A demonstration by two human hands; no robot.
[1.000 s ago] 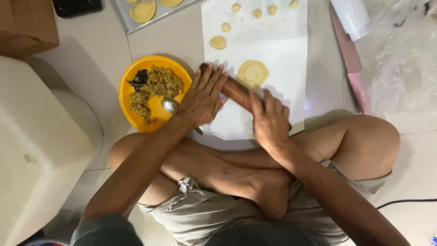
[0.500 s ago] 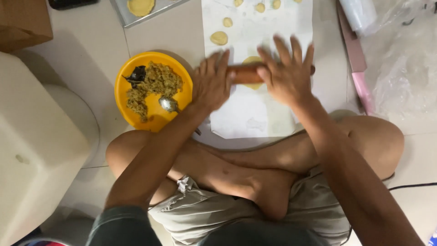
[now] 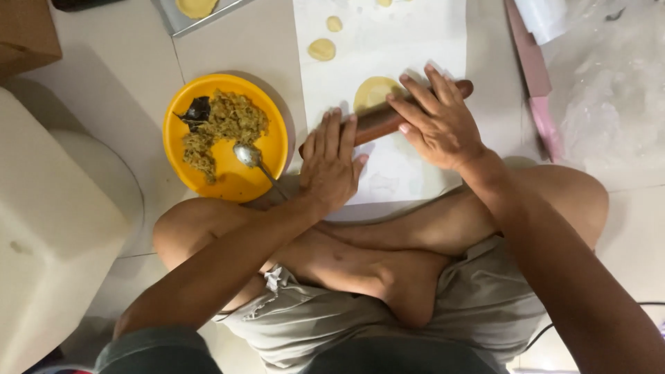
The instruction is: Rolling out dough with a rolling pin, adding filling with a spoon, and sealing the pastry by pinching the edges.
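Note:
A brown wooden rolling pin (image 3: 377, 119) lies across a white sheet (image 3: 388, 48) on the floor, over the near edge of a flat round of yellow dough (image 3: 373, 90). My left hand (image 3: 331, 163) presses flat on the pin's left end, fingers spread. My right hand (image 3: 436, 121) lies flat on the pin's right end. Two small dough discs (image 3: 322, 49) sit further up the sheet.
An orange plate (image 3: 228, 176) with brownish filling and a metal spoon (image 3: 251, 156) is left of the sheet. A metal tray (image 3: 176, 21) with dough is at top left. A white box (image 3: 48, 228) is at left, a pink board (image 3: 537, 83) and plastic wrap at right. My crossed legs are below.
The rolling pin and both hands went away from me over the dough round, then came back toward me. The pin now lies tilted, right end farther.

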